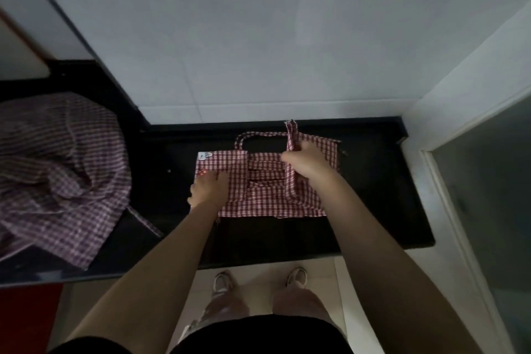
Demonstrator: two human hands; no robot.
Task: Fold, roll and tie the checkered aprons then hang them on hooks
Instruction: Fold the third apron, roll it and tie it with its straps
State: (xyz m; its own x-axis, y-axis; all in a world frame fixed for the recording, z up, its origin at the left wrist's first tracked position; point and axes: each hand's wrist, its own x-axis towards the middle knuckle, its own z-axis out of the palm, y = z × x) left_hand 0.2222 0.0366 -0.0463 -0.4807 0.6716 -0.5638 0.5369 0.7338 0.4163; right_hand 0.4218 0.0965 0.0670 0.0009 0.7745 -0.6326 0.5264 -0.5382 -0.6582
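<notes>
Red-and-white checkered apron (258,195) lies flat on the black countertop (373,210), roughly at frame centre. Woven cloth, small gingham check, folded into a rough rectangle with layered panels and horizontal creases across the middle. Neck loop (260,135) arcs out from its far edge at 12 o'clock. Small white tag or patch (205,156) at the far-left corner, about 10 o'clock; what is printed on it is too small to read.

Right hand (307,161) sits over the apron's right half, fingers curled round a narrow folded strap (292,135) of the same check. The strap's end stands up past the fist toward 12 o'clock, and its length runs down under the hand toward 6 o'clock across the cloth.

Left hand (208,188) rests on the apron's left edge at 9 o'clock, fingers laid out fairly straight and pressing the fabric flat; nothing gripped.

Second apron (57,172), purple-and-white check, lies crumpled in a loose heap on the counter well apart at 9 o'clock, one tie (145,223) trailing toward the near edge.

Counter is dark, smooth, faintly glossy. Pale tiled wall (258,37) behind at 12 o'clock. Person's shoes (297,277) on a light floor at 6 o'clock.
</notes>
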